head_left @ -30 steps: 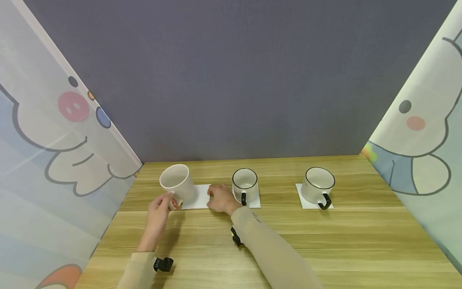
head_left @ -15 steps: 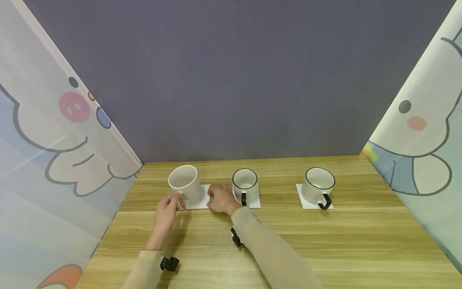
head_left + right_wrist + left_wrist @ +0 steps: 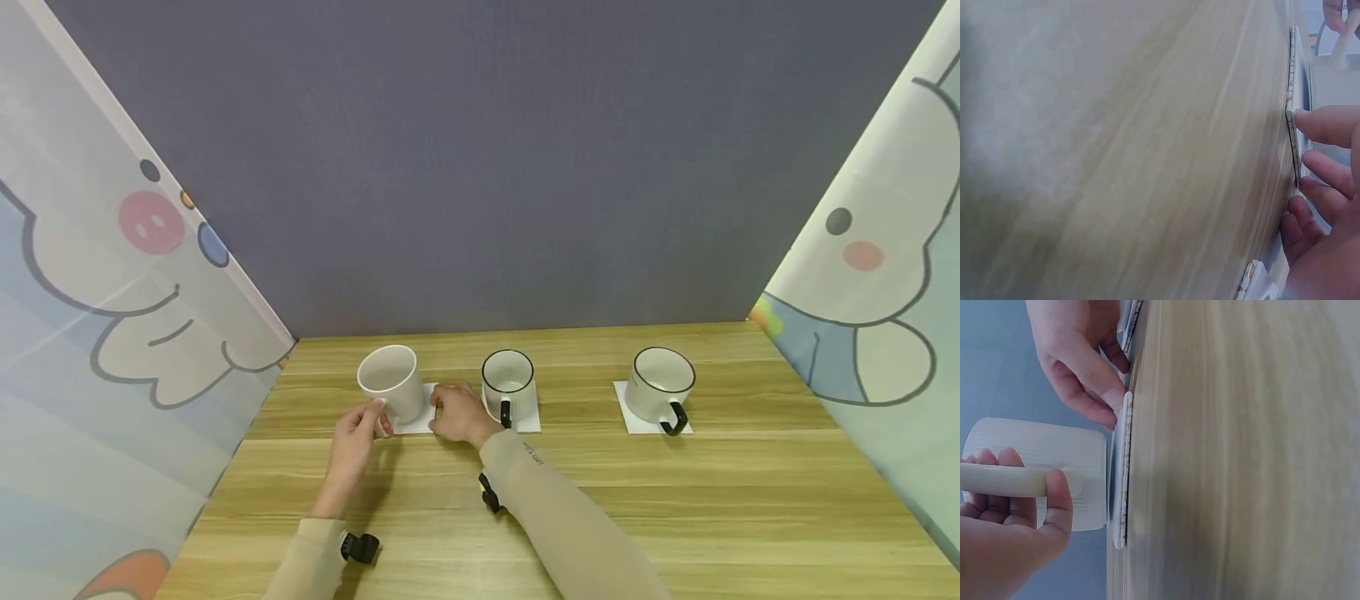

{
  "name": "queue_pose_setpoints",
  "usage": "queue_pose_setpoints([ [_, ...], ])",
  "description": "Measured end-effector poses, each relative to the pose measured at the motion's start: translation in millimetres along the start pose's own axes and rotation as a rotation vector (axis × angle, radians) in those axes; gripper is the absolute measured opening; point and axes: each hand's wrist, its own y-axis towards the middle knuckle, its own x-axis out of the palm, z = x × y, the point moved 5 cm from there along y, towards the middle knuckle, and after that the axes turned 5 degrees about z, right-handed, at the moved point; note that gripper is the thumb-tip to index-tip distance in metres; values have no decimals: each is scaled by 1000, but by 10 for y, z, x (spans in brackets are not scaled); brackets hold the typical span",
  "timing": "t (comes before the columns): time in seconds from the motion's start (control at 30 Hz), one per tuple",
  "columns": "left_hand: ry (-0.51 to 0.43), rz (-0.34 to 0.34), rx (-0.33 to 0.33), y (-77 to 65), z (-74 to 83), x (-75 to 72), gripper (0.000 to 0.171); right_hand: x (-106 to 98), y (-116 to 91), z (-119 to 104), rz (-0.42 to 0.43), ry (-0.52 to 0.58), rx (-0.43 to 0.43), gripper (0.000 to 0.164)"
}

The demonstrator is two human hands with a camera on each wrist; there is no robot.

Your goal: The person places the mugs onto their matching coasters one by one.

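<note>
A plain white mug (image 3: 397, 392) stands upright over a white square coaster (image 3: 422, 422) at the table's left. My left hand (image 3: 356, 433) grips the mug's handle (image 3: 1004, 481), its fingers curled round it in the left wrist view. There the mug's base lies very close above the coaster; I cannot tell whether they touch. My right hand (image 3: 459, 415) pinches the coaster's right side between thumb and fingers, as the right wrist view shows with the thumb (image 3: 1319, 122) at a corner. Part of the coaster is hidden under the mug and hand.
Just right of my right hand, a black-rimmed white mug (image 3: 510, 379) sits on its own coaster (image 3: 531, 421). Another black-rimmed mug (image 3: 658, 387) stands on a coaster (image 3: 626, 417) farther right. A grey panel (image 3: 510, 167) rises behind the wooden table (image 3: 750, 467).
My left hand has carried the plain white mug to the right, from the coaster's left side to over it. My right hand has kept its place at the coaster.
</note>
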Motion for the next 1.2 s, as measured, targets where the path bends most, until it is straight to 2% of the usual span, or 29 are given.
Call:
queue_pose_setpoints([
  [0.2, 13, -2, -6, -15, -4, 18, 42, 6, 4, 0, -4, 14, 17, 34],
  [0.4, 58, 2, 16, -11, -28, 39, 42, 10, 3, 7, 0, 25, 16, 33],
  [0.8, 116, -40, 13, -43, -46, 54, 50, -2, -3, -6, 16, 29, -7, 32],
  [1.07, 90, -51, -29, -56, -32, 67, 46, -5, -7, -23, 25, 11, -20, 32],
  [1.2, 72, -58, -30, -68, -3, 66, 44, -24, -42, -86, 35, -39, -41, 27],
])
